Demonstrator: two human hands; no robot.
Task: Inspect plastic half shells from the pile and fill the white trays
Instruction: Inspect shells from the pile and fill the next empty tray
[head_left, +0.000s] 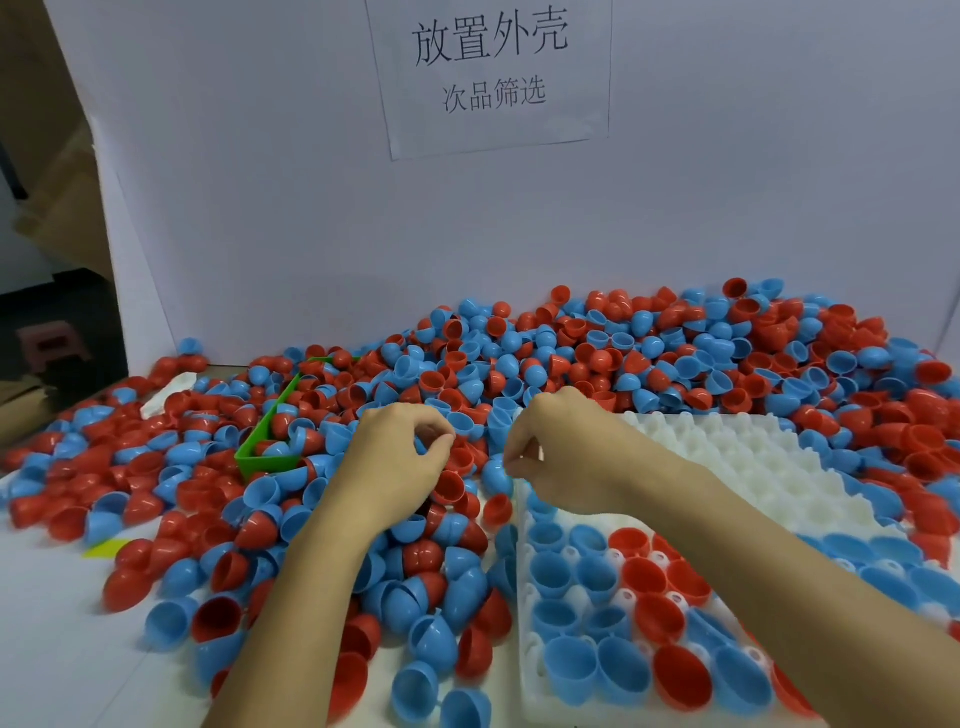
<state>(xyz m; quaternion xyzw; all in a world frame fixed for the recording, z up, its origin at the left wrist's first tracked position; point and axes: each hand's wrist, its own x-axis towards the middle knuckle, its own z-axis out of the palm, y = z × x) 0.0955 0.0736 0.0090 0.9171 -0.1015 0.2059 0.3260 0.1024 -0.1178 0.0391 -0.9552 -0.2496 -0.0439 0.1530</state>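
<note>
A big pile of red and blue plastic half shells (649, 353) covers the table against the white back wall. The white tray (727, 447) lies at the right, its near rows holding red and blue shells open side up and its far rows bare. My left hand (400, 462) hovers over the pile left of the tray, with thumb and forefinger curled round a small blue half shell (421, 446). My right hand (556, 452) is at the tray's far left corner, its curled fingertips pinching a blue half shell (496, 475).
A green bin (267, 439) sits half buried in shells left of my hands. A paper sign (491, 67) hangs on the wall. Loose shells spread over the white table to the near left edge, beside a yellow scrap (106, 548).
</note>
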